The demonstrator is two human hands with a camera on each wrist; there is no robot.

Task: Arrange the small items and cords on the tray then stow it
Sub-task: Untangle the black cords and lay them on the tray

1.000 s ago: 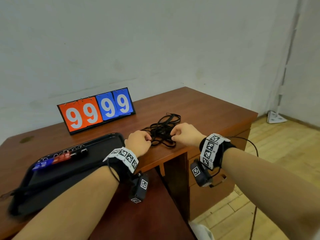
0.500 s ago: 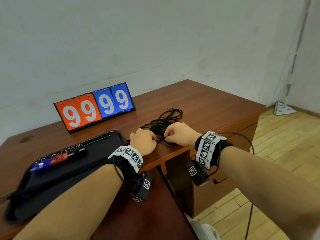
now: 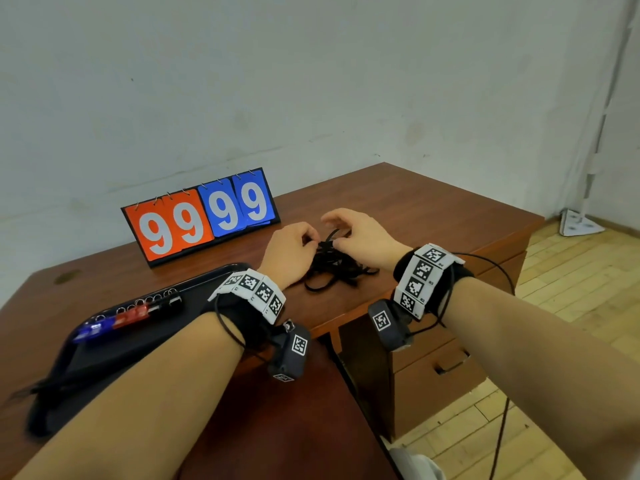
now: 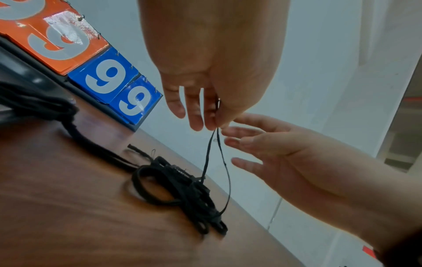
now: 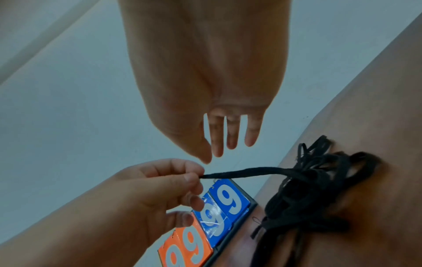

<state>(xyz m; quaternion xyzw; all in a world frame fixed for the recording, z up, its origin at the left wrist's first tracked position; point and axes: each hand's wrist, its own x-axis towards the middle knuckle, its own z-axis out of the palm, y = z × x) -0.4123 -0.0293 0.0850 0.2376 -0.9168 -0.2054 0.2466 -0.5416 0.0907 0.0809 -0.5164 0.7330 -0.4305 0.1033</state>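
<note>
A tangle of black cords (image 3: 332, 271) lies on the brown desk (image 3: 433, 216), right of a black tray (image 3: 162, 344). My left hand (image 3: 311, 239) pinches one cord loop between thumb and forefinger and holds it up off the pile; the left wrist view shows the loop (image 4: 217, 162) hanging from my left hand (image 4: 213, 126) down to the tangle (image 4: 182, 191). My right hand (image 3: 336, 230) hovers just beside the loop, fingers relaxed and spread, holding nothing. In the right wrist view my right hand (image 5: 217, 153) is above the left hand's pinch (image 5: 196, 176) on the cord (image 5: 246, 171).
A row of blue, red and black clips (image 3: 131, 315) lies in the tray's far part. An orange and blue flip scoreboard (image 3: 201, 220) reading 99 99 stands behind the hands. Desk drawers (image 3: 440, 368) are below right. A wall runs behind the desk.
Both hands have moved farther in over the desk from its front edge. The left hand has raised a cord loop off the pile; the right hand's fingers have uncurled.
</note>
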